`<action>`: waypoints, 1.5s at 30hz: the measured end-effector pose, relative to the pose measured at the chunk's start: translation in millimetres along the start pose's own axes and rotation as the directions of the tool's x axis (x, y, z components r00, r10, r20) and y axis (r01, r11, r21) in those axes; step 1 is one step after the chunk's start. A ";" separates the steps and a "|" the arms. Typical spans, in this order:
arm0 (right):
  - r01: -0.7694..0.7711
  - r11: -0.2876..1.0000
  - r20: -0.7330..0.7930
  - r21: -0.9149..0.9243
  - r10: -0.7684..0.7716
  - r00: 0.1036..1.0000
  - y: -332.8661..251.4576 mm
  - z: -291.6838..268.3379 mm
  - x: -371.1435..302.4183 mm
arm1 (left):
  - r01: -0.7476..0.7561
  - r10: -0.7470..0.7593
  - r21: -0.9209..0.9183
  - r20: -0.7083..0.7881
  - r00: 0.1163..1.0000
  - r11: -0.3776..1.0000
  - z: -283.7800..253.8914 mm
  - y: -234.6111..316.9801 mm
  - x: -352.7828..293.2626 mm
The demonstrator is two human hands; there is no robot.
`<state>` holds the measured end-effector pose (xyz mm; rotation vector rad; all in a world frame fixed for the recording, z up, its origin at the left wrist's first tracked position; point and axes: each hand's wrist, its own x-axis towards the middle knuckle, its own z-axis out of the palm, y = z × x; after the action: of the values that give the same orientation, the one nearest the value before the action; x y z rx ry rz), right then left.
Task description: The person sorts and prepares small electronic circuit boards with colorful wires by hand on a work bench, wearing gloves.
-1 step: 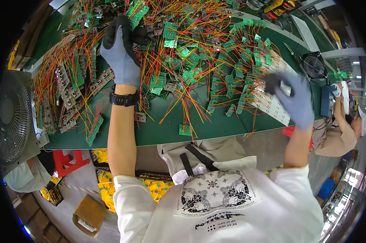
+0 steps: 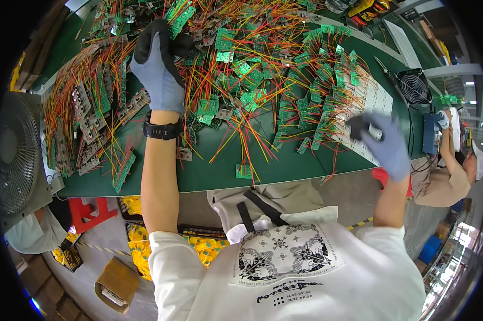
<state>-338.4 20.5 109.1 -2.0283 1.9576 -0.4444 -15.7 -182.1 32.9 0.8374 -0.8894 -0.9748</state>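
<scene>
My left hand [image 2: 160, 69], in a grey glove with black fingertips, is closed on a green circuit board [image 2: 180, 18] at the far left of the workbench. The board sticks up past the fingers, tilted. Under and around it lies a tangled heap of boards [image 2: 225, 40] with red and yellow wires. My right hand [image 2: 385, 142], gloved the same way, hovers at the right over a white perforated panel [image 2: 379, 99]. Its fingers are curled and blurred by motion; whether anything is between them is hidden. Rows of wired boards [image 2: 321, 125] lie beside this hand, partly on the panel.
A grey fan [image 2: 16, 152] stands at the left end of the green workbench [image 2: 209, 176]. At the right are a small black fan [image 2: 415, 88], a blue box-shaped device [image 2: 430, 134] and a seated person [image 2: 445, 182]. Crates of yellow parts [image 2: 204, 249] and a cardboard box [image 2: 118, 283] sit on the floor.
My right hand has moved slightly down toward me over the white panel. My left hand has shifted a touch left with the circuit board.
</scene>
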 end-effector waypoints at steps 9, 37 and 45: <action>-0.482 0.856 0.024 0.185 0.486 0.873 20.7 75.7 -130.0 | -0.003 0.002 0.077 0.005 1.000 0.997 -0.1 -6.9 -1.2; -0.321 0.024 0.306 0.947 0.240 0.921 -27.0 83.5 -101.5 | -0.044 0.028 0.235 0.072 0.997 0.971 7.3 -1.7 -5.1; -0.423 0.394 0.273 0.816 0.382 0.883 10.1 84.3 -130.2 | -0.046 0.041 0.098 0.048 0.998 0.994 3.6 -9.3 -0.1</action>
<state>-317.0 149.7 25.3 -0.8530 1.5753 -0.9961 -21.9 -185.7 26.1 0.8793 -0.9981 -0.9208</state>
